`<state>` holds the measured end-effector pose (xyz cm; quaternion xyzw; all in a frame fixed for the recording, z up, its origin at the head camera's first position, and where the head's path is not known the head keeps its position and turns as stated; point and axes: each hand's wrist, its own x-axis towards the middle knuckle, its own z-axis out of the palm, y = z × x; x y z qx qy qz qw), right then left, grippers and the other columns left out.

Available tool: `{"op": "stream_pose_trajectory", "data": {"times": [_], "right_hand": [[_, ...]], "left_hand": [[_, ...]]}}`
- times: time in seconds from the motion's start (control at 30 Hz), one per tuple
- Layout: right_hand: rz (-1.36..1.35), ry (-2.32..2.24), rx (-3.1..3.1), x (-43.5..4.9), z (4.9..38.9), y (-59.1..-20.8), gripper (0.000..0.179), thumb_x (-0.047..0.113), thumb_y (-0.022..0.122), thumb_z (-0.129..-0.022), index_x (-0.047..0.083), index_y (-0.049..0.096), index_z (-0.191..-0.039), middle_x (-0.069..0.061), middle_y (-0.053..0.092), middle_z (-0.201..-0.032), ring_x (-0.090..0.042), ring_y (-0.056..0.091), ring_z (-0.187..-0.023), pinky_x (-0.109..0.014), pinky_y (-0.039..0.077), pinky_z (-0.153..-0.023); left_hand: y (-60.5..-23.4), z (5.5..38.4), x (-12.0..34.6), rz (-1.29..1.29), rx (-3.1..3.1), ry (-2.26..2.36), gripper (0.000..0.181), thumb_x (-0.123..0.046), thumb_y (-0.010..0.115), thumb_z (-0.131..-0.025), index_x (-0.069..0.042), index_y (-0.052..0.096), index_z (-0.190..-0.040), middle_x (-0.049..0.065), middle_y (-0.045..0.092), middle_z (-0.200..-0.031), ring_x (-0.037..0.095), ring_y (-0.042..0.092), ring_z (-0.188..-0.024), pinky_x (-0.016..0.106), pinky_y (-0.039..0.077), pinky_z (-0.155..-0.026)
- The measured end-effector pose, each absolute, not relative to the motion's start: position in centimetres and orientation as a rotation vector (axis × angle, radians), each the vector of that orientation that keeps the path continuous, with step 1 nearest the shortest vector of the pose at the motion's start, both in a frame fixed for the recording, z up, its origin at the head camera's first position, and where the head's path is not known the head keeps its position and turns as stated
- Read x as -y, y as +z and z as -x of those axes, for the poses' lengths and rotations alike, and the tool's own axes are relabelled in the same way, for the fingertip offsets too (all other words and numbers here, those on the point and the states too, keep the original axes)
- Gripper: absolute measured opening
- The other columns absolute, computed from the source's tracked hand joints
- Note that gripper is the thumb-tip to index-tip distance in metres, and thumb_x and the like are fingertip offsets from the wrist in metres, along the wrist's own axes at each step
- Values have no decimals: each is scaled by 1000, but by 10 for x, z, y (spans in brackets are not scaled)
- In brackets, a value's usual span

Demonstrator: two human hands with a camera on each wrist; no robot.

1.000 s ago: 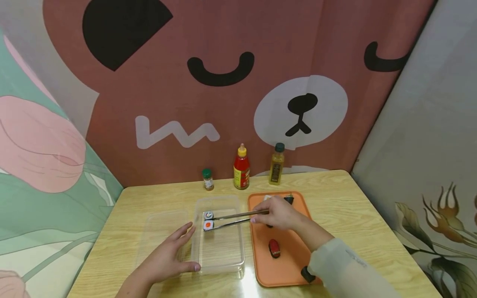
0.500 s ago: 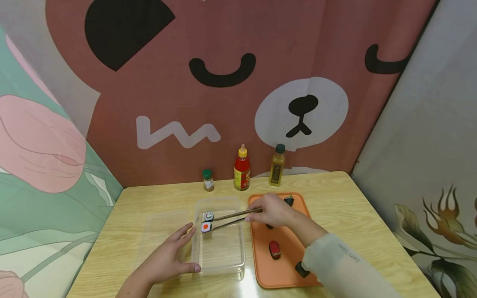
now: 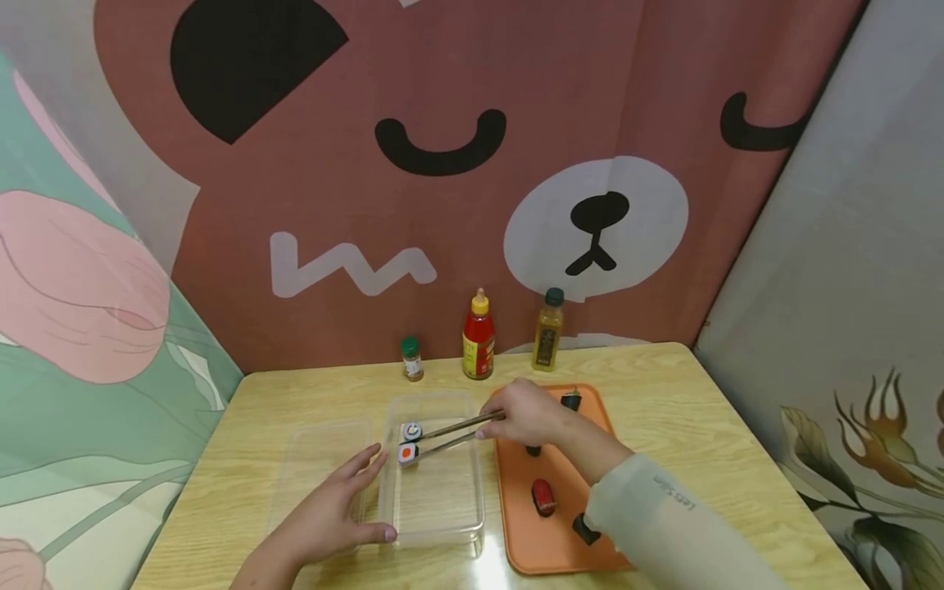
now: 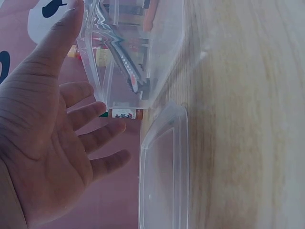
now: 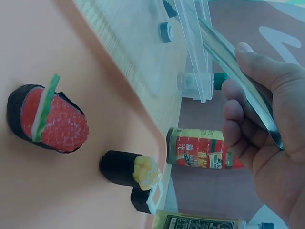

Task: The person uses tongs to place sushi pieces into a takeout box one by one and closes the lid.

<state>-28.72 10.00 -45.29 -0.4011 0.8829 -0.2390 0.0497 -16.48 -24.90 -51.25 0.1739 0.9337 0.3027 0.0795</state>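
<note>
My right hand [image 3: 527,416] grips a pair of metal tongs [image 3: 459,424] that reach left into a clear plastic box [image 3: 442,537]. At their tips is a sushi roll with an orange centre [image 3: 408,453], on the box's left side. I cannot tell whether the tips still pinch it. Just behind it sits a round sushi roll [image 3: 412,430]. My left hand [image 3: 324,512] is spread at the box's left wall, thumb and fingertips close to it; contact is unclear. In the right wrist view, the tongs [image 5: 238,71] lie between thumb and fingers.
An orange tray [image 3: 546,549] at right bears several sushi pieces, including a red-topped one [image 3: 543,496]. A clear lid [image 3: 324,434] lies left of the box. Behind stand a green-capped jar [image 3: 412,360], a red sauce bottle [image 3: 478,338] and an oil bottle [image 3: 548,332].
My right hand and the tongs have shifted slightly left. The orange-centred roll has moved a little left and toward me. My left hand has stayed in place.
</note>
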Motion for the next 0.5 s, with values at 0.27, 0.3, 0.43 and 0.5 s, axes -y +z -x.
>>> {"op": "stream_pose_trajectory", "data": {"times": [0.27,0.3,0.43,0.5], "right_hand": [[1248,-648,-2716,-94,289,-455,16,34,80,-93,18,81,-92,15,70,-74,3,52,-54,-21,45,-53],[1252,-634,-2723,-93,289,-455,17,34,80,-93,18,82,-94,14,72,-76,4,54,-56,-21,47,-55],[1265,-595,-2733,-91,288,-455,23,36,80,-93,14,83,-100,8,76,-84,5,60,-64,-21,53,-62],[1260,-582,-2736,-91,288,-456,26,37,79,-94,13,83,-104,7,77,-86,5,61,-65,-22,54,-64]], "left_hand": [[-512,165,249,-527,-2793,910,111,-64,84,-75,-14,37,-162,9,28,-169,44,33,-149,64,39,-111],[-512,165,249,-528,-2793,910,111,-64,84,-75,-14,37,-162,9,28,-169,44,33,-149,64,39,-110],[-513,164,250,-527,-2793,903,111,-65,84,-75,-15,36,-162,9,28,-169,43,33,-149,64,40,-110],[-512,164,250,-523,-2792,901,111,-65,84,-75,-15,36,-163,9,28,-169,43,34,-149,63,40,-110]]}}
